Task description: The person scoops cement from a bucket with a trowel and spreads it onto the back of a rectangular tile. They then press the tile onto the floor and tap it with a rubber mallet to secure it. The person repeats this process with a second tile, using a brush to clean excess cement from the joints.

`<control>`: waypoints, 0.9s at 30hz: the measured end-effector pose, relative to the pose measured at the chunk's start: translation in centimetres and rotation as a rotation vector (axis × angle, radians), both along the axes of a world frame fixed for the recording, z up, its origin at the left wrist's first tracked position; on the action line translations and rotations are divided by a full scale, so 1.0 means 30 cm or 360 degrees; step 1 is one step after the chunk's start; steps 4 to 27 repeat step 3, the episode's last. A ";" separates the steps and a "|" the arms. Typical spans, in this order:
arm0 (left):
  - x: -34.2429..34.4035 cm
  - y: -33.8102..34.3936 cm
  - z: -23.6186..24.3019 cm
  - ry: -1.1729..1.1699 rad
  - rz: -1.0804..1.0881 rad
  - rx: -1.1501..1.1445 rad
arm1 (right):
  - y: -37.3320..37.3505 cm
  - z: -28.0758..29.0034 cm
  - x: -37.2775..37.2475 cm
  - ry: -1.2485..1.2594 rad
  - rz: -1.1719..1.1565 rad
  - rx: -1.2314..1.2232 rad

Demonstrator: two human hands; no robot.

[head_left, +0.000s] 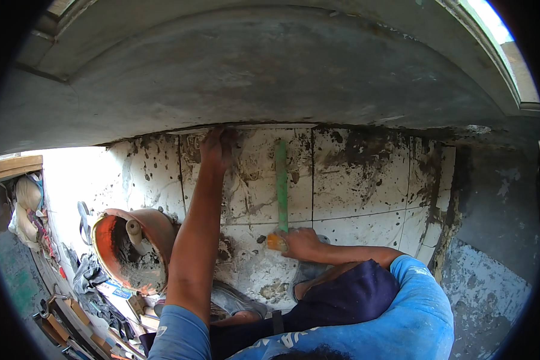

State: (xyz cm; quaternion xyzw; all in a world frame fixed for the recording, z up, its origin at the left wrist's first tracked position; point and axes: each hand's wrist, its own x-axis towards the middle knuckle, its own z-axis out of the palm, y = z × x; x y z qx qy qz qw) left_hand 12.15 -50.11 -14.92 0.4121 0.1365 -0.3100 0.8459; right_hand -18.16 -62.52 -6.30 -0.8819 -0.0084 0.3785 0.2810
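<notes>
At the foot of the grey wall, my left hand point(218, 147) reaches forward with its fingers apart, touching the floor's edge beside a thin pale strip point(273, 126). My right hand point(304, 244) is closed low over the tiles, nearer to me. It grips what looks like a tape measure with an orange-yellow case point(275, 242). A long green blade point(282, 186) runs from it straight toward the wall, stopping short of the strip. The fingertips of my left hand are partly hidden against the wall. Smears of mortar cover the white floor tiles point(360, 195).
Left of my left forearm, a tilted orange bucket point(111, 225) holds grey mortar and a wooden-handled tool point(134, 230). Beyond it lie dark cloth point(90, 276), wood pieces and tools. The rendered wall point(270, 66) rises ahead. My feet point(243, 303) rest on the tiles.
</notes>
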 end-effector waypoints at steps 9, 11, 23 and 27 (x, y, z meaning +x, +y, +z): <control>-0.021 -0.012 0.015 -0.0144 0.0071 0.0021 | -0.017 -0.010 0.072 0.0064 -0.0063 0.0002; -0.021 -0.012 0.015 -0.0144 0.0071 0.0021 | -0.017 -0.010 0.072 0.0064 -0.0063 0.0002; -0.021 -0.012 0.015 -0.0144 0.0071 0.0021 | -0.017 -0.010 0.072 0.0064 -0.0063 0.0002; -0.021 -0.012 0.015 -0.0144 0.0071 0.0021 | -0.017 -0.010 0.072 0.0064 -0.0063 0.0002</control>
